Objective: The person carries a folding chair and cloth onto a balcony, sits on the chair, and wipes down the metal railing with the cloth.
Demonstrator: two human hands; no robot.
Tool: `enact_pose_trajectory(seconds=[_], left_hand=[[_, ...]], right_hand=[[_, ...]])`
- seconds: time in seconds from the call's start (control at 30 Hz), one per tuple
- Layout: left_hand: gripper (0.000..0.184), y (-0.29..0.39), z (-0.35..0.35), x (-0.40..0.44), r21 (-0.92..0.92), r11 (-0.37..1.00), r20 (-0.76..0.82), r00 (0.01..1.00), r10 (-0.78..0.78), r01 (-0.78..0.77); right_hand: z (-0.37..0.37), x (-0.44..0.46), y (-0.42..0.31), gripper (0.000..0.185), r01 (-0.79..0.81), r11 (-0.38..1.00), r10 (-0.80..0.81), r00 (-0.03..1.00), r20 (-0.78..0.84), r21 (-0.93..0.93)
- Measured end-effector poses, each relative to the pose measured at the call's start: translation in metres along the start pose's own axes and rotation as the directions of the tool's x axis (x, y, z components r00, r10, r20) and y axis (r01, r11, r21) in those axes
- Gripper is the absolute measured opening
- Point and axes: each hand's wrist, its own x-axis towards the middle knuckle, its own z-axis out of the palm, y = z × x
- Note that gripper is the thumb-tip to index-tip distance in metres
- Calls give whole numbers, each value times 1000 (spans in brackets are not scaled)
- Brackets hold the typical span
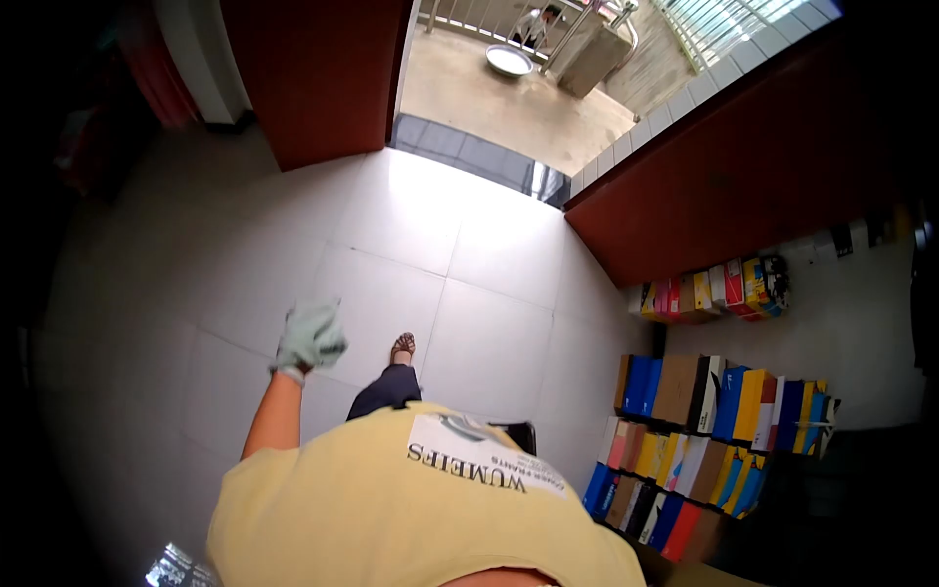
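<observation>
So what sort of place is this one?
Probably a home's entrance room, though a small shop is possible: red doors stand open onto a railed outdoor space, and what look like shoeboxes fill rows beside them.

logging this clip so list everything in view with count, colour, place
doorsill: one, black, top centre
door panels: two, dark red, flanking doorsill
basin: one, whitish, outside
railings: two, pale, outside
person: one, light top, outside
pillar: one, grey-brown, right of basin
column: one, white, upper left
red item, unclear: one, upper left
black item, unclear: one, lower centre
floor tiles: several, grey, indoors
shoeboxes: many, mixed colours, right side
T-shirt: one, yellow, bottom centre
trouser leg: one, dark, above T-shirt
strappy shoe: one, brown, on floor
gloved left hand: one, pale green, left
</observation>
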Motion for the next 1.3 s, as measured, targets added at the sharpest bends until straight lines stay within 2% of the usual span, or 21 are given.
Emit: enact_pose_trajectory(seconds=[0.07,0.23,0.27,0.3,0.33,0.37,0.4,0.43,0.5,0.53,0.57,0.63,0.7,0.77,0.8,0.87,0.9,0.97,1.0,1.1,1.3], left_hand=[[47,23,-20,91,73,956,-177,939,294,-285],[61,75,-33,239,109,942,-100,939,328,-317],[59,88,-32,265,-340,922,-82,983,167,-185],[57,100,-32,289,-714,700,3,1000,21,-13],[57,113,-35,310,-714,700,8,1000,22,-9],[54,126,-39,330,-969,130,207,977,-48,212],[51,138,-44,345,-796,-491,398,917,14,353],[49,145,-46,361,-789,-472,432,902,32,394],[48,167,-62,388,-842,-265,501,863,-61,470],[46,157,-52,402,-853,-92,495,851,175,515],[49,160,-43,421,-988,-61,121,950,287,144],[49,161,-45,464,-942,-223,73,801,594,251],[51,179,-63,497,-942,-210,78,778,623,262],[49,191,-64,527,-914,-329,-41,750,660,239],[46,194,-60,549,-901,-389,-157,691,706,192],[42,203,-69,578,-909,-381,-171,681,712,170],[38,212,-67,593,-904,-422,-245,730,637,65],[29,220,-66,650,-828,-558,-483,573,661,-55],[29,211,-62,661,-831,-553,-479,581,658,-59],[35,183,-52,685,-879,-474,-247,811,530,42],[32,155,-67,788,-782,-620,-398,819,414,-66]], right_hand=[[33,-15,8,20,27,1000,-27,1000,-4,-14],[104,-32,35,21,53,998,-54,998,-32,-36],[118,-31,40,21,54,998,-55,998,-41,-20],[132,-30,47,21,53,998,-54,997,-46,-13],[149,-30,54,22,51,999,-51,998,-48,-8],[167,-28,61,22,50,999,-50,998,-47,-4],[184,-26,66,22,49,999,-49,998,-51,-9],[202,-22,73,22,44,999,-45,998,-52,-6],[234,-14,86,22,29,1000,-29,997,-65,4],[253,-12,92,23,26,1000,-25,997,-69,16],[274,-12,99,23,21,1000,-19,997,-74,22],[314,-13,120,23,15,1000,-13,996,-87,22],[352,-9,130,24,0,1000,-1,996,-93,-12],[392,-10,149,24,-4,999,-1,995,-101,-50],[409,-11,161,24,-9,998,1,993,-114,-64],[438,-12,188,25,-5,994,-10,990,-141,-105],[461,-14,198,25,-24,994,11,992,-126,-108],[505,-21,219,25,-26,993,11,993,-121,-116],[526,-27,236,25,-32,993,18,993,-120,-116],[582,-29,277,26,-48,991,34,994,-109,-126],[673,-62,341,27,-27,992,14,994,-107,-125]])
